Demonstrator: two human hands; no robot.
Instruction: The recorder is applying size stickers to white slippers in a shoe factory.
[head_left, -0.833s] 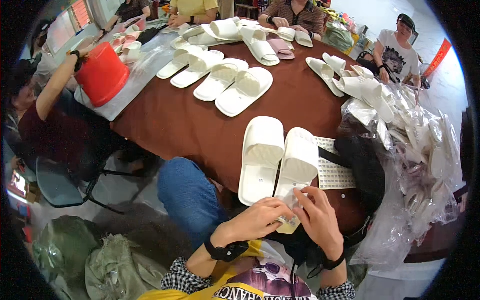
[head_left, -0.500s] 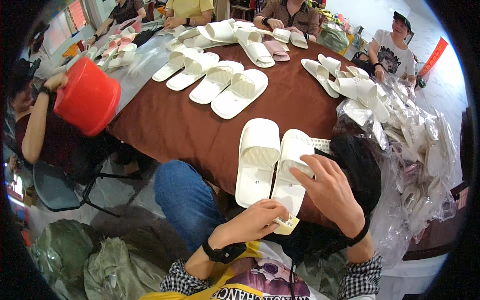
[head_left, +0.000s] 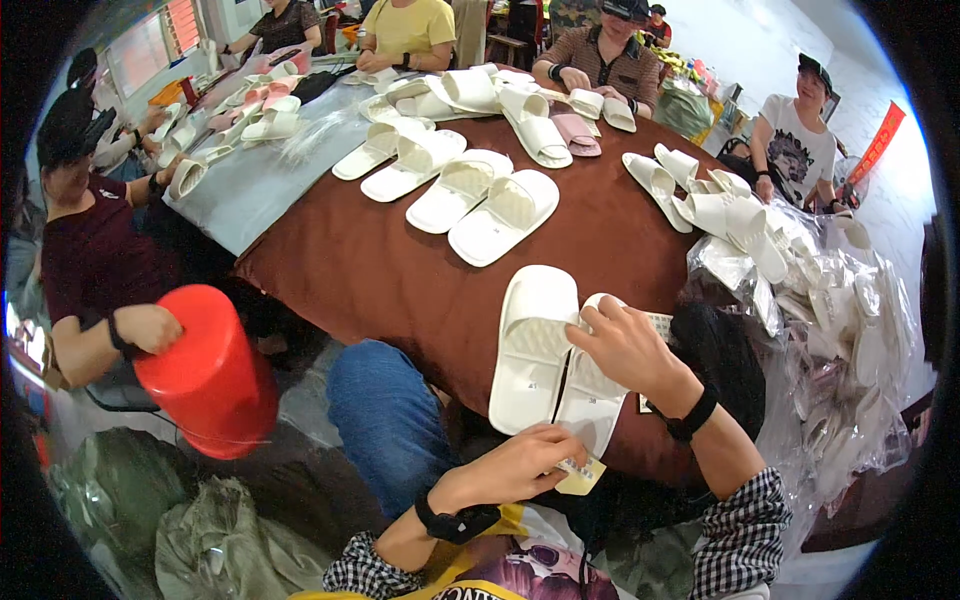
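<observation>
A pair of white slippers lies before me at the table's near edge: a left slipper [head_left: 535,322] and a right slipper [head_left: 592,408], each with a small printed mark on its insole. My left hand [head_left: 512,466] pinches a small pale-yellow label sheet [head_left: 580,478] just below the right slipper's heel. My right hand [head_left: 634,352] is over the right slipper's strap, its fingers bent and their tips together near the gap between the two slippers. Whatever those fingertips hold is hidden. Part of a white label sheet [head_left: 661,325] shows beyond my right hand.
A brown cloth [head_left: 370,270] covers the table, with rows of white slippers [head_left: 505,215] farther off. Bagged slippers [head_left: 830,310] hang over the right side. At left a co-worker holds a red plastic tub or stool [head_left: 210,370]. Grey-green sacks [head_left: 225,540] lie on the floor.
My right hand has shifted from the right slipper's strap toward the gap between the slippers. The co-worker has lowered the red plastic piece. My view has moved slightly.
</observation>
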